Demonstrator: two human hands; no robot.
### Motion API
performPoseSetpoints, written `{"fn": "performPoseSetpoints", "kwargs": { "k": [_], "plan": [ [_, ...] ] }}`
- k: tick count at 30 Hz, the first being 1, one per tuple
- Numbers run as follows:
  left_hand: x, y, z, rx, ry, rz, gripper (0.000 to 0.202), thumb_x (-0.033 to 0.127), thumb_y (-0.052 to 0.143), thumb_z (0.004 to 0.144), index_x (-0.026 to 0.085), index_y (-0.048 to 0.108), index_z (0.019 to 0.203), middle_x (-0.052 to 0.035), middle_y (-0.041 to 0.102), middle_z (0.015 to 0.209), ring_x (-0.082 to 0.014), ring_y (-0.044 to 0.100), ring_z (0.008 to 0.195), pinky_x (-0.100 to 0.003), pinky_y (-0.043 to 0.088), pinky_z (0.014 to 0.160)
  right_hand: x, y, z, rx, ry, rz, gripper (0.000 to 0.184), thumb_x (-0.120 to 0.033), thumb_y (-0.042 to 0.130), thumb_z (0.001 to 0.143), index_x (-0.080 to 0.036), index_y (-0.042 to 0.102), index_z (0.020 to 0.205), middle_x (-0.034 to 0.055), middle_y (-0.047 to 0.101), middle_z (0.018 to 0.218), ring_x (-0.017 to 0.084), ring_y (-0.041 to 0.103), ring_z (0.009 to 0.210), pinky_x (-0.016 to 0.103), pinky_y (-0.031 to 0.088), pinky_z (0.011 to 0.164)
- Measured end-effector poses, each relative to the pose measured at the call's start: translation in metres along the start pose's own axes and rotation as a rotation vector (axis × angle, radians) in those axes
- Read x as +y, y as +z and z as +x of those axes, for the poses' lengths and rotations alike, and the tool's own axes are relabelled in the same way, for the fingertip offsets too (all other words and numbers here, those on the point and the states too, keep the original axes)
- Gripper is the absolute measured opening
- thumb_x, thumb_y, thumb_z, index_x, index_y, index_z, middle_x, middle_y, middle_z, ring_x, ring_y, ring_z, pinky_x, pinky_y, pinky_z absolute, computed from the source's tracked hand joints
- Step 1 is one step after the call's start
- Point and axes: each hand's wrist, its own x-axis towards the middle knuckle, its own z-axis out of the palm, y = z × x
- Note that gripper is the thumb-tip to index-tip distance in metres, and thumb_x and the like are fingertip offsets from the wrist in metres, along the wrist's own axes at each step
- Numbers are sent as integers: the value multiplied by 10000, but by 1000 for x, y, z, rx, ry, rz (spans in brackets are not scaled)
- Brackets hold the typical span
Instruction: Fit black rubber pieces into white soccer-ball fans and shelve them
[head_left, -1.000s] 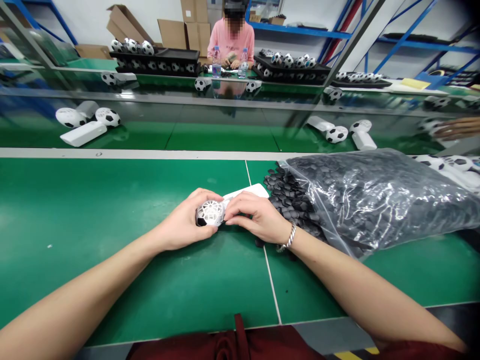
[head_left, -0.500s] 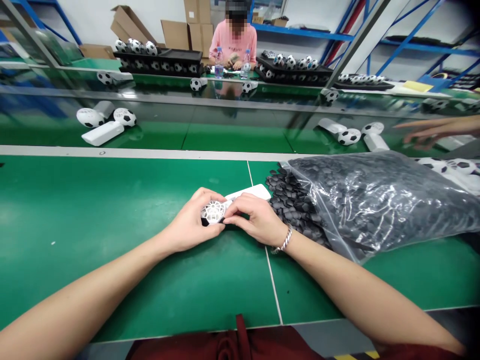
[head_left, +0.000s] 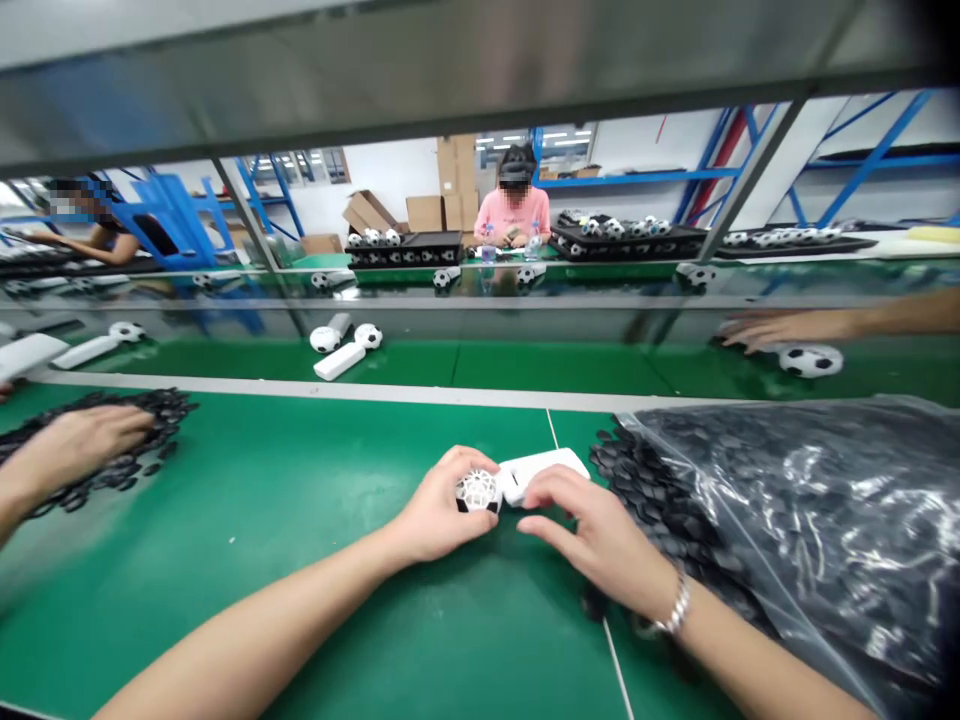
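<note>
My left hand (head_left: 442, 505) grips a white soccer-ball-shaped head (head_left: 478, 490) with an openwork pattern and some black patches low on its side. A white handle (head_left: 551, 468) joins the ball and lies to the right on the green bench. My right hand (head_left: 600, 525) is just right of the ball, thumb and fingers apart, with nothing visible between them. Its fingertips are close to the handle; whether they touch it I cannot tell. Small black pieces (head_left: 652, 500) lie heaped right of the handle, spilling from a clear plastic bag (head_left: 810, 510).
Across the bench's far rail runs a green conveyor (head_left: 420, 360) carrying ball-headed items (head_left: 349, 350). A co-worker's hand (head_left: 787, 325) reaches over it at right. Another person's hand (head_left: 82, 445) rests on black pieces at left. A person in pink (head_left: 514, 212) sits opposite, beside black trays (head_left: 405, 250).
My right hand has come away from the ball and its fingers have parted. My left hand still holds the ball. The view has tilted up and turned left, showing more people.
</note>
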Motion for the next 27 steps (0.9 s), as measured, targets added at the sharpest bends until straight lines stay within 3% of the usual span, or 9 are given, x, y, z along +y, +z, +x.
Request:
{"fn": "performPoseSetpoints", "kwargs": {
  "k": [3, 7, 11, 15, 18, 21, 24, 27],
  "plan": [
    [-12, -15, 37, 169, -72, 106, 400, 102, 674, 585, 188, 578, 964, -21, 561, 965, -167, 563, 868, -272, 461, 780, 17, -23, -6, 1, 174, -328, 168, -299, 551, 794, -191, 579, 919, 68, 578, 1009, 220, 526, 936, 359, 449, 790],
    [-44, -35, 109, 392, -140, 228, 408, 188, 667, 671, 149, 535, 1055, -71, 518, 1092, -198, 532, 967, -323, 443, 839, 43, -43, -12, -88, 399, -661, 283, -281, 565, 775, -163, 600, 1030, 113, 593, 1019, 286, 548, 933, 412, 462, 769],
    [-78, -36, 161, 505, -221, 343, 320, 283, 535, 832, 140, 495, 1115, -90, 506, 1145, -213, 525, 993, -417, 452, 826, 49, -41, -12, -219, 432, -703, 267, -179, 510, 799, -197, 604, 1048, 100, 614, 946, 264, 589, 881, 374, 479, 709],
    [-100, -39, 176, 484, -203, 439, 300, 302, 501, 856, 142, 504, 1110, -83, 536, 1108, -195, 554, 944, -398, 477, 791, 48, -34, -9, -243, 424, -661, 267, -90, 449, 800, -191, 621, 977, 88, 609, 920, 227, 608, 848, 331, 478, 689],
    [-108, -75, 180, 464, -176, 551, 298, 302, 489, 862, 150, 503, 1117, -85, 529, 1129, -198, 547, 966, -406, 468, 812, 51, -32, -8, -191, 409, -670, 273, -43, 418, 780, -178, 629, 887, 76, 612, 857, 201, 623, 768, 301, 468, 647],
    [-116, -135, 183, 453, -244, 711, 317, 295, 495, 859, 157, 486, 1144, -90, 499, 1177, -215, 522, 1015, -432, 447, 844, 53, -31, -9, -126, 350, -695, 256, -9, 432, 742, -179, 619, 785, 59, 614, 799, 192, 622, 718, 283, 451, 602],
    [-129, -188, 185, 365, -365, 855, 325, 292, 506, 852, 155, 485, 1146, -92, 494, 1182, -223, 515, 1026, -443, 441, 851, 54, -29, -10, -86, 310, -712, 251, 5, 445, 720, -188, 606, 719, 44, 615, 737, 198, 615, 682, 287, 438, 574],
    [-146, -212, 188, 235, -445, 948, 324, 289, 511, 850, 150, 489, 1142, -94, 497, 1179, -228, 514, 1029, -446, 443, 845, 54, -28, -9, -65, 303, -732, 275, 21, 440, 711, -192, 614, 707, 43, 622, 714, 203, 610, 680, 296, 436, 585]
  ]
}}
